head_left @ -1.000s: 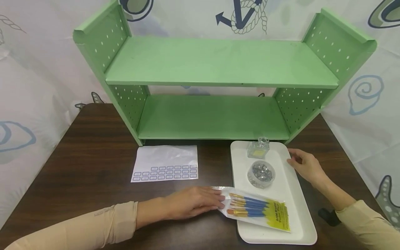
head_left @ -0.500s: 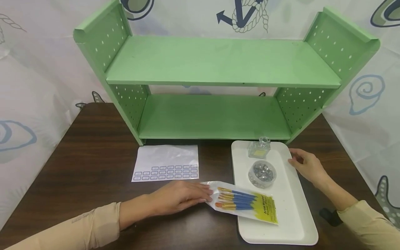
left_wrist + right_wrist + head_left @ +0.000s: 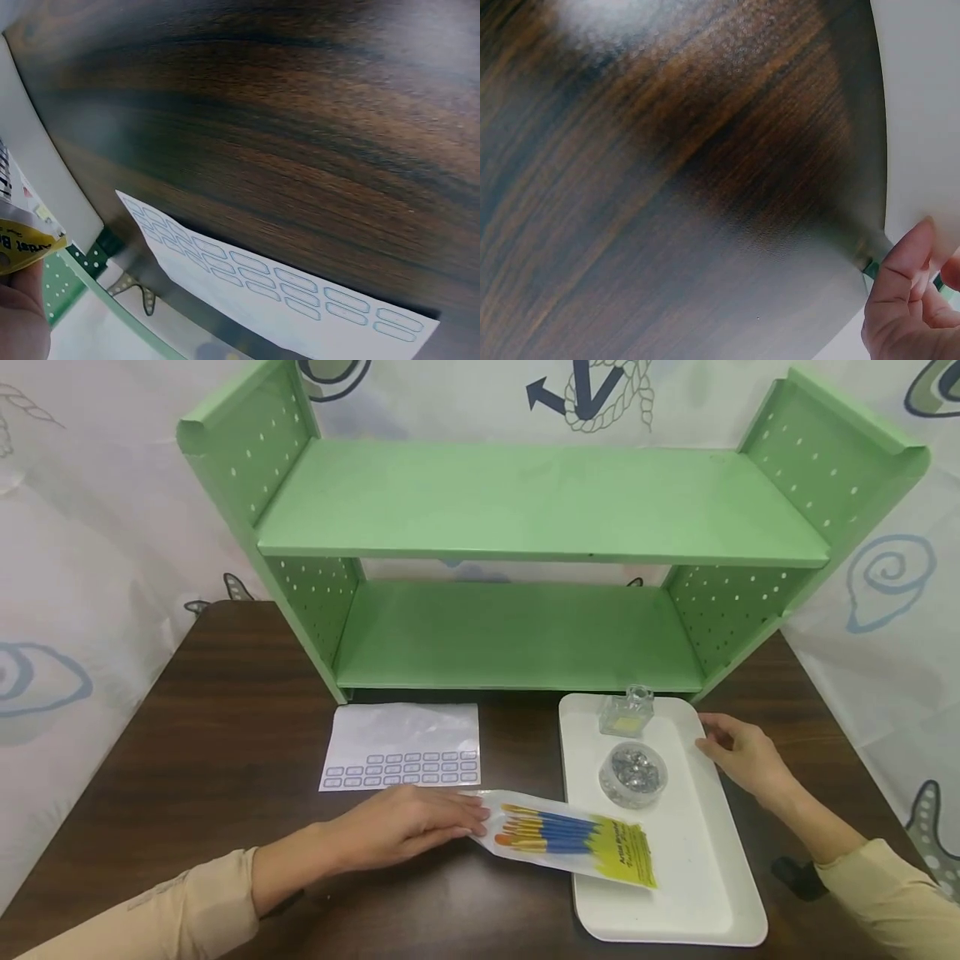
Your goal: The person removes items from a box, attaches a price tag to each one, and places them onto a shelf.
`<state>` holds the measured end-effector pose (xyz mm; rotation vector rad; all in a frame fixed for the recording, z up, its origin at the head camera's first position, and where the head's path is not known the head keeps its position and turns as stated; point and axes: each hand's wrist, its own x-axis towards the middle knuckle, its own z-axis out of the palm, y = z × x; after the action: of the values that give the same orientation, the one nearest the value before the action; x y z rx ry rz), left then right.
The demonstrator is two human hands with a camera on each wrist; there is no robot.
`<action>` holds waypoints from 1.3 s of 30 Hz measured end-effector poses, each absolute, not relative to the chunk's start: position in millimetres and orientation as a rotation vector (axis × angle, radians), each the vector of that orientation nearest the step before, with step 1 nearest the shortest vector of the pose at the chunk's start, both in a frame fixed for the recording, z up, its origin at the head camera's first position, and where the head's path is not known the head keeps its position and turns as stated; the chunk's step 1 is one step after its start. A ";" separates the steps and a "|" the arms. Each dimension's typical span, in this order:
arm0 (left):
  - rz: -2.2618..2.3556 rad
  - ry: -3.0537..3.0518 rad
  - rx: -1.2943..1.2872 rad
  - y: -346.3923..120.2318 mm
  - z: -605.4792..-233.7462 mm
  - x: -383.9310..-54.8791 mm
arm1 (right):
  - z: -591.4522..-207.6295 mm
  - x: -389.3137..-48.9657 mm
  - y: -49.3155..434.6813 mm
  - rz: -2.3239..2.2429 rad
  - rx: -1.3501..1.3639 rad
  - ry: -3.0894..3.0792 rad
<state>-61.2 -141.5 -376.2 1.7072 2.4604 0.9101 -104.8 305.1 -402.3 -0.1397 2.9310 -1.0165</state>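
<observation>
My left hand (image 3: 405,824) grips the left end of a clear plastic packet of paintbrushes (image 3: 558,837), its fingers on top and the thumb hidden. Blue handles and a yellow label show through the packet. Its right part lies over the white tray (image 3: 693,860), while its left end sticks out past the tray's left edge. At the tray's upper right side, my right hand (image 3: 746,760) holds the rim between thumb and fingers. In the right wrist view the thumb (image 3: 911,251) meets the tray wall. A round clear tub of silvery pieces (image 3: 633,774) and a small glass bottle (image 3: 627,714) stand in the tray.
A green two-tier shelf (image 3: 517,635) stands at the back of the dark wooden table (image 3: 180,752). Left of the tray lies a white sheet with printed label boxes (image 3: 405,735). Some black object (image 3: 798,878) lies by the right sleeve.
My left hand has moved left and slightly up, drawing the paintbrush packet partway off the tray's left side. The right hand has stayed at the tray rim.
</observation>
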 end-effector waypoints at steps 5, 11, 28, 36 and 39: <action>0.930 2.457 1.700 -148.2 -374.9 -61.5 | -402.5 -103.4 306.5 -1.021 -0.156 2.944; 0.932 2.480 1.625 -161.4 -374.6 -61.2 | -401.7 -102.7 308.3 -1.023 -0.159 2.942; 0.885 2.497 1.535 -190.5 -374.0 -56.5 | -402.5 -104.6 306.3 -1.030 -0.177 2.926; 0.881 2.493 1.560 -197.5 -376.7 -55.9 | -403.0 -104.5 306.7 -1.021 -0.173 2.931; 0.893 2.479 1.588 -201.6 -376.9 -56.2 | -403.0 -104.4 306.7 -1.024 -0.169 2.924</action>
<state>-56.2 -201.6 -376.9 1.5884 2.4786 0.8934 -104.4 306.7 -403.0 -0.1694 2.9243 -1.0243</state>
